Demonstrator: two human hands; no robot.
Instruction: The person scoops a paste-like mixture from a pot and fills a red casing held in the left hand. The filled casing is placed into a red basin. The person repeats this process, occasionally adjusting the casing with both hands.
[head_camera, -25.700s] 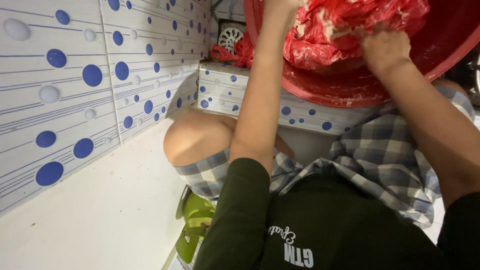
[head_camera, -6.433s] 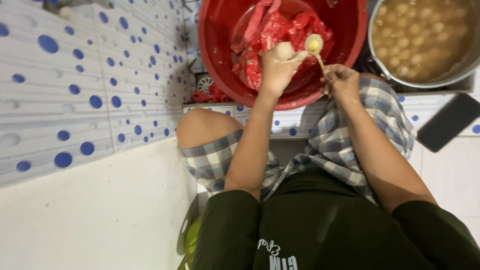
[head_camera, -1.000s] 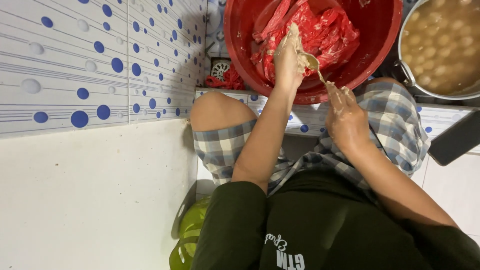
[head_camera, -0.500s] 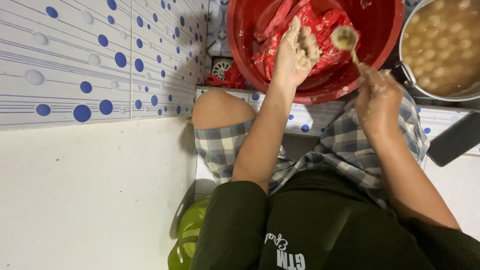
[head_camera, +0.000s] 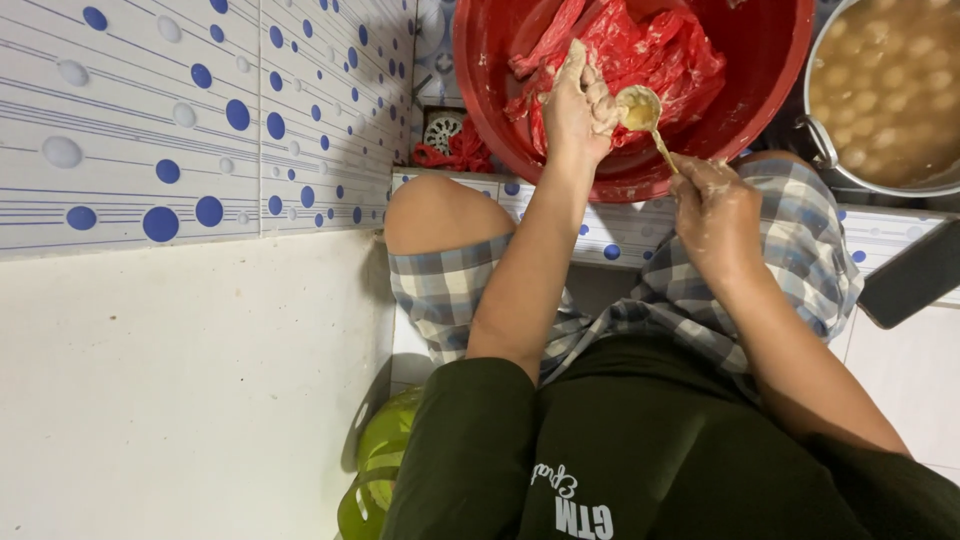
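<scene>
I sit over a large red basin (head_camera: 760, 90) lined with crumpled red plastic (head_camera: 650, 50). My left hand (head_camera: 578, 100), smeared with pale paste, reaches into the basin with its fingers curled around a lump of the paste. My right hand (head_camera: 712, 210) grips the handle of a metal spoon (head_camera: 640, 108). The spoon's bowl, loaded with yellowish filling, sits right beside my left fingers above the basin's near rim.
A metal pot (head_camera: 890, 90) full of pale round balls in liquid stands right of the basin. A dark flat object (head_camera: 915, 275) lies at far right. A tiled wall with blue dots (head_camera: 200, 110) runs along the left. A green stool (head_camera: 375, 470) is under me.
The spoon has swung from out over the basin back to my left hand, and my right hand has dropped slightly toward my knee. My left hand stays in the basin.
</scene>
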